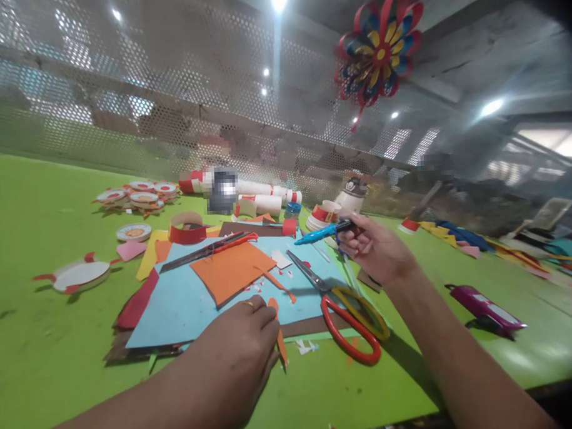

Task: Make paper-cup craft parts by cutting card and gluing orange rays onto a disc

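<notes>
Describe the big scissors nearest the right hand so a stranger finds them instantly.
On the green table, look for the stacked sheets with a large light-blue sheet on them. Over that sheet's right side, below and left of the right hand in the picture, lie the scissors. Their mismatched handle loops, one red and one yellow, set them apart.

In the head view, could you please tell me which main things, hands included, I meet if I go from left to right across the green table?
White disc with red tabs → red ring → left hand → blue pen → right hand → purple object.
</notes>
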`<action>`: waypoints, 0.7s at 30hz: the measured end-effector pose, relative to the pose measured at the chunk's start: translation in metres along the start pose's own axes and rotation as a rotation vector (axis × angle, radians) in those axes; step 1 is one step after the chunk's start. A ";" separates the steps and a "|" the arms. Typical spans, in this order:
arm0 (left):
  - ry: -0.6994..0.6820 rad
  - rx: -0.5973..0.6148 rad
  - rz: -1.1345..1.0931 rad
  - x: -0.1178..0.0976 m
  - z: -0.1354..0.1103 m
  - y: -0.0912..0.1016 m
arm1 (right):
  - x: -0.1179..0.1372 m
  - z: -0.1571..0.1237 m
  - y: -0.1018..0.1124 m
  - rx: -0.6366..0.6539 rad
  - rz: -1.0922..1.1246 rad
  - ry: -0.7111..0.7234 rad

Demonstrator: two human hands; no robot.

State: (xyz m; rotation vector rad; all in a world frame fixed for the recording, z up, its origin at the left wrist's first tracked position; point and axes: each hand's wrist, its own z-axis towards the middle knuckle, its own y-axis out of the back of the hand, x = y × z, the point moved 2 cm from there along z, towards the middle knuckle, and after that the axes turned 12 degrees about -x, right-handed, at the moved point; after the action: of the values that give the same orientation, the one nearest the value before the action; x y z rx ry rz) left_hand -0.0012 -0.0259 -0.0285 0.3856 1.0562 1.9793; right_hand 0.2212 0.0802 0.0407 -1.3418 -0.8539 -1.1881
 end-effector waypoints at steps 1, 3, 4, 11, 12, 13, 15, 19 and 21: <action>-0.001 0.021 0.008 0.000 0.000 0.000 | -0.001 -0.004 -0.001 -0.004 -0.003 0.010; -0.017 0.064 0.017 -0.001 0.000 0.000 | -0.004 -0.012 -0.004 -0.018 -0.042 0.091; -0.025 0.077 0.016 -0.001 0.000 0.000 | -0.005 -0.016 -0.005 -0.015 -0.079 0.155; 0.016 0.054 0.046 -0.004 0.000 0.002 | -0.006 -0.052 -0.016 0.047 -0.490 0.568; 0.013 0.055 0.047 -0.004 0.000 0.001 | -0.006 -0.056 -0.018 0.052 -0.555 0.603; 0.006 0.058 0.044 -0.003 -0.001 0.001 | -0.005 -0.059 -0.020 0.055 -0.613 0.635; -0.006 0.061 0.038 -0.002 -0.002 -0.001 | -0.005 -0.063 -0.023 0.067 -0.707 0.681; -0.032 0.040 0.043 0.002 -0.004 -0.004 | -0.007 -0.067 -0.027 0.106 -0.768 0.716; -0.071 0.036 0.055 0.002 -0.006 -0.004 | -0.007 -0.069 -0.028 0.115 -0.770 0.738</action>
State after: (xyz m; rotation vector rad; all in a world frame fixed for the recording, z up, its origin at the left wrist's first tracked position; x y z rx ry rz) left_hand -0.0040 -0.0263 -0.0356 0.5054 1.0479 1.9821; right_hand 0.1807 0.0178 0.0340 -0.3681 -0.8740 -2.0099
